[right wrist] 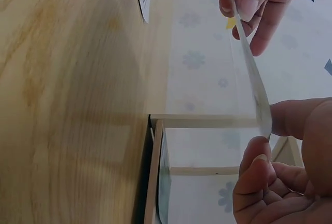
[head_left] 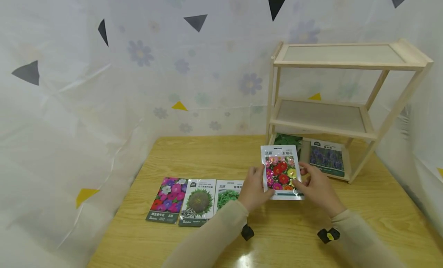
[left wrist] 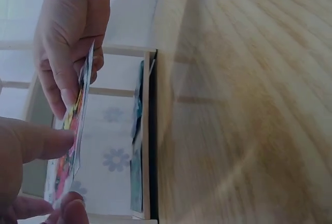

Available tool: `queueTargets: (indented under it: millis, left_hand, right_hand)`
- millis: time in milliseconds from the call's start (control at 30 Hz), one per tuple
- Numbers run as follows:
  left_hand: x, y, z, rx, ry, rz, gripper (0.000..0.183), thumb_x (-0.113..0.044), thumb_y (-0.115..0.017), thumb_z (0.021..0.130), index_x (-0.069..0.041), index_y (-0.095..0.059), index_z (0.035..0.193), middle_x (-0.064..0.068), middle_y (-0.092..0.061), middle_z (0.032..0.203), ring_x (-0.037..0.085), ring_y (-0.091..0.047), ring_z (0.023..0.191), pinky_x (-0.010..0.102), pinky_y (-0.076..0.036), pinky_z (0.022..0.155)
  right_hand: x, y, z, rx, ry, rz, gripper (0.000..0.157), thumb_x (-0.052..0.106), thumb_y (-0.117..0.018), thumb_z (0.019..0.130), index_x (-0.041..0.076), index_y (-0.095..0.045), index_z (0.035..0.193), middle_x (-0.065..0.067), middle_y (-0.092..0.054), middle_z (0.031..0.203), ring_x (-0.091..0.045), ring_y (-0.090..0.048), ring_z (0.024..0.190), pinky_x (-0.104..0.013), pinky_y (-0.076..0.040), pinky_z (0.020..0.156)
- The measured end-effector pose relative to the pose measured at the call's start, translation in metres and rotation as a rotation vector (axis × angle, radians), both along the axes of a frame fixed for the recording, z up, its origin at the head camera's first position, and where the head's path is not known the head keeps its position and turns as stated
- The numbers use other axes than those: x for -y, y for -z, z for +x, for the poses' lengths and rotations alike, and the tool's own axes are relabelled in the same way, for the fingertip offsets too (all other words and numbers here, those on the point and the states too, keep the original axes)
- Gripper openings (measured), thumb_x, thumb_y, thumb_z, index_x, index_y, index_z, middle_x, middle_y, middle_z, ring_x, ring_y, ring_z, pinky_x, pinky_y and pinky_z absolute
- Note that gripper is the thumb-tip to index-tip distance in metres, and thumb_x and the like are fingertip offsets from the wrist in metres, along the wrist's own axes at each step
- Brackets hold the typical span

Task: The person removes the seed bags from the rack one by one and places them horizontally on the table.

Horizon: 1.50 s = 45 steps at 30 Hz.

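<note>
A seed packet (head_left: 281,172) with red, pink and yellow flowers is held up above the table, its printed front facing the head camera. My left hand (head_left: 255,186) pinches its left edge, thumb on the front. At the right edge, my right hand (head_left: 319,189) pinches it between thumb and fingers. Both wrist views show the packet (right wrist: 251,73) nearly edge-on between the two hands. Left of my left hand lie a pink-and-purple flower packet (head_left: 167,198), a sunflower packet (head_left: 198,202) and a green-leaf packet (head_left: 226,195), partly hidden by that hand.
A three-tier wooden shelf (head_left: 323,124) stands at the back right of the wooden table (head_left: 207,156). On its lowest tier lie a green-leaf packet (head_left: 287,140) and a purple-flower packet (head_left: 327,158). A patterned white sheet (head_left: 214,68) hangs behind the table.
</note>
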<state>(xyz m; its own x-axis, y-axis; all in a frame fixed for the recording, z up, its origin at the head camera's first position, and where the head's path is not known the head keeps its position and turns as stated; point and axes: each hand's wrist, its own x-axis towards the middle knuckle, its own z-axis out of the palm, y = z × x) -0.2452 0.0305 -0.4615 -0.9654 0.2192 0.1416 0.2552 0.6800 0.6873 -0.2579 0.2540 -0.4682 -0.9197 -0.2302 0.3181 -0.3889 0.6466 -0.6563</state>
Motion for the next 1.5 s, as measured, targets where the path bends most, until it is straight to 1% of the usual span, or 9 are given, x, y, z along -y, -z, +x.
queueTargets:
  millis: [133, 200, 433, 567, 700, 933, 1167, 1333, 1500]
  left_hand:
    - [0.005, 0.011, 0.009, 0.061, 0.009, -0.086, 0.081, -0.039, -0.074, 0.075, -0.017, -0.034, 0.142, 0.003, -0.034, 0.132, 0.014, -0.051, 0.104, 0.026, -0.046, 0.084]
    - [0.007, 0.016, 0.013, 0.070, 0.019, -0.132, 0.082, -0.042, -0.074, 0.073, -0.016, -0.036, 0.141, 0.005, -0.031, 0.135, 0.016, -0.051, 0.106, 0.026, -0.046, 0.085]
    - [0.015, 0.028, 0.024, 0.010, 0.043, -0.274, 0.086, -0.052, -0.076, 0.065, -0.015, -0.044, 0.135, 0.011, -0.036, 0.134, 0.022, -0.045, 0.114, 0.033, -0.040, 0.094]
    - [0.017, 0.034, 0.030, 0.013, 0.037, -0.399, 0.081, -0.060, -0.071, 0.066, -0.019, -0.049, 0.132, 0.010, -0.041, 0.132, 0.024, -0.039, 0.117, 0.039, -0.035, 0.097]
    - [0.019, 0.040, 0.036, 0.011, 0.044, -0.535, 0.079, -0.068, -0.064, 0.066, -0.022, -0.053, 0.129, 0.007, -0.046, 0.127, 0.025, -0.038, 0.115, 0.042, -0.035, 0.095]
    - [0.022, 0.049, 0.042, -0.051, 0.069, -0.677, 0.074, -0.073, -0.059, 0.066, -0.022, -0.059, 0.120, 0.007, -0.050, 0.123, 0.027, -0.039, 0.115, 0.053, -0.031, 0.095]
    - [0.022, 0.049, 0.043, -0.093, 0.110, -0.771, 0.070, -0.075, -0.054, 0.069, -0.024, -0.061, 0.117, 0.007, -0.047, 0.128, 0.028, -0.035, 0.121, 0.059, -0.026, 0.098]
    - [0.024, 0.044, 0.044, -0.106, 0.142, -0.809, 0.064, -0.075, -0.056, 0.067, -0.023, -0.066, 0.102, 0.003, -0.053, 0.121, 0.025, -0.039, 0.119, 0.058, -0.025, 0.099]
    - [0.027, 0.043, 0.045, -0.111, 0.176, -0.844, 0.055, -0.076, -0.057, 0.065, -0.025, -0.065, 0.084, 0.001, -0.058, 0.112, 0.023, -0.043, 0.115, 0.057, -0.023, 0.100]
  right_hand:
    - [0.006, 0.009, 0.002, 0.062, -0.034, 0.025, 0.065, 0.025, -0.068, 0.083, -0.001, -0.039, 0.134, -0.008, -0.050, 0.098, -0.012, -0.051, 0.060, -0.025, -0.044, 0.047]
    - [0.009, 0.013, 0.003, 0.092, -0.048, 0.030, 0.066, 0.023, -0.069, 0.082, -0.001, -0.038, 0.135, -0.008, -0.050, 0.097, -0.011, -0.051, 0.060, -0.025, -0.044, 0.047]
    - [0.020, 0.028, 0.006, 0.161, -0.054, 0.054, 0.068, 0.024, -0.071, 0.081, -0.003, -0.039, 0.135, -0.006, -0.051, 0.095, -0.010, -0.049, 0.059, -0.023, -0.042, 0.047]
    - [0.025, 0.034, 0.008, 0.201, -0.068, 0.054, 0.067, 0.023, -0.071, 0.080, -0.006, -0.040, 0.132, -0.008, -0.052, 0.094, -0.011, -0.049, 0.062, -0.024, -0.043, 0.049]
    - [0.028, 0.040, 0.011, 0.229, -0.082, 0.089, 0.068, 0.025, -0.071, 0.080, -0.008, -0.041, 0.131, -0.007, -0.053, 0.093, -0.012, -0.049, 0.066, -0.026, -0.043, 0.054]
    - [0.033, 0.049, 0.012, 0.310, -0.084, 0.162, 0.069, 0.029, -0.072, 0.079, -0.007, -0.044, 0.130, -0.005, -0.052, 0.087, -0.017, -0.045, 0.074, -0.031, -0.039, 0.062]
    - [0.034, 0.054, 0.012, 0.362, -0.082, 0.163, 0.071, 0.033, -0.073, 0.077, -0.004, -0.045, 0.130, -0.003, -0.054, 0.090, -0.015, -0.048, 0.078, -0.034, -0.043, 0.067]
    - [0.036, 0.053, 0.013, 0.391, -0.087, 0.163, 0.071, 0.035, -0.074, 0.076, -0.003, -0.047, 0.129, -0.005, -0.057, 0.099, -0.016, -0.051, 0.085, -0.038, -0.046, 0.075]
    - [0.038, 0.053, 0.014, 0.377, -0.116, 0.186, 0.078, 0.039, -0.075, 0.074, -0.003, -0.044, 0.132, -0.010, -0.057, 0.110, -0.022, -0.055, 0.097, -0.045, -0.046, 0.082]
